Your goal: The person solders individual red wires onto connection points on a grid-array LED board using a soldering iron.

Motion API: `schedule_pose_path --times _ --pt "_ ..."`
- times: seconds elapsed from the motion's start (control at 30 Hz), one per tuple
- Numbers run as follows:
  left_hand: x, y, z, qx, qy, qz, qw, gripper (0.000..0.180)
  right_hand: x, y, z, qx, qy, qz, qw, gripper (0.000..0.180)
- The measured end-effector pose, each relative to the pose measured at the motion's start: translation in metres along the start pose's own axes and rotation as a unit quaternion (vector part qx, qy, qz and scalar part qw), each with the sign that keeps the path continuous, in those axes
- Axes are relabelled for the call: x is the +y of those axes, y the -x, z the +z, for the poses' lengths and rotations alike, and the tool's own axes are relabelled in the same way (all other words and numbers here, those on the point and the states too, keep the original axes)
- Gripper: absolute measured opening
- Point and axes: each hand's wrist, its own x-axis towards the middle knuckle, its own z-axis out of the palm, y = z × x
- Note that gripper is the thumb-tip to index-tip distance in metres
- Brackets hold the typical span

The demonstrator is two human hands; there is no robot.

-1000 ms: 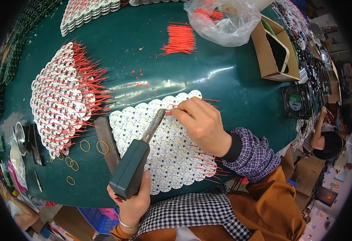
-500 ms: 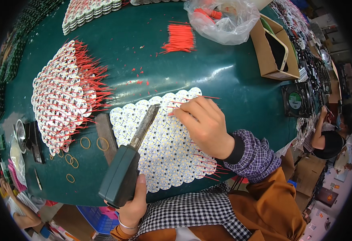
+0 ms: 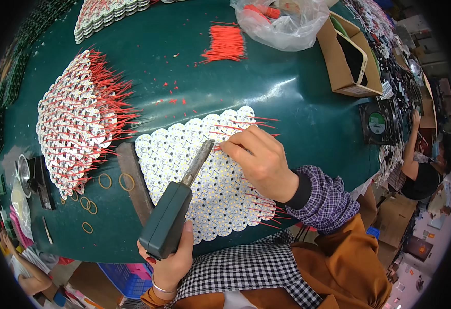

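A white panel of round LED circuit boards (image 3: 158, 154) lies on the green table in front of me, with thin red wires sticking out along its right side. My left hand (image 3: 176, 260) grips a soldering gun (image 3: 167, 219) with a dark green body, its metal barrel angled across the panel. The tip of the gun is beside the fingertips of my right hand (image 3: 259, 159). Those fingers are pinched on a red wire (image 3: 217, 148) over the panel's upper part. The wire's far end is hidden by the hand.
A fanned stack of wired panels (image 3: 68, 123) sits at left, near several rubber bands (image 3: 105, 180) and a dark bar (image 3: 132, 177). Beyond are a red wire bundle (image 3: 227, 43), a plastic bag (image 3: 287, 31) and a cardboard box (image 3: 338, 67). Other people (image 3: 416, 165) are at the right edge.
The soldering gun has moved right, bringing its tip close to my right fingertips. My right hand stays pinched in nearly the same place. The whole view has shifted slightly.
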Motion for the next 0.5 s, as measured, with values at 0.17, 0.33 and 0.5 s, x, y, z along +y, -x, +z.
schedule_pose_path --times 0.17,0.33,0.5 --pt "0.0083 -0.0103 0.0076 0.055 0.021 0.025 0.998 0.017 -0.0002 -0.0002 -0.0001 0.004 0.002 0.003 1.0 0.02" --pt "0.0124 -0.014 0.0057 0.049 0.012 0.04 0.998 0.017 -0.0017 -0.0006 0.0005 0.004 0.012 0.009 1.0 0.02" --pt "0.0077 -0.0091 0.0056 0.047 0.013 0.016 0.999 0.017 -0.0026 -0.0013 0.001 0.006 0.015 0.01 1.0 0.019"
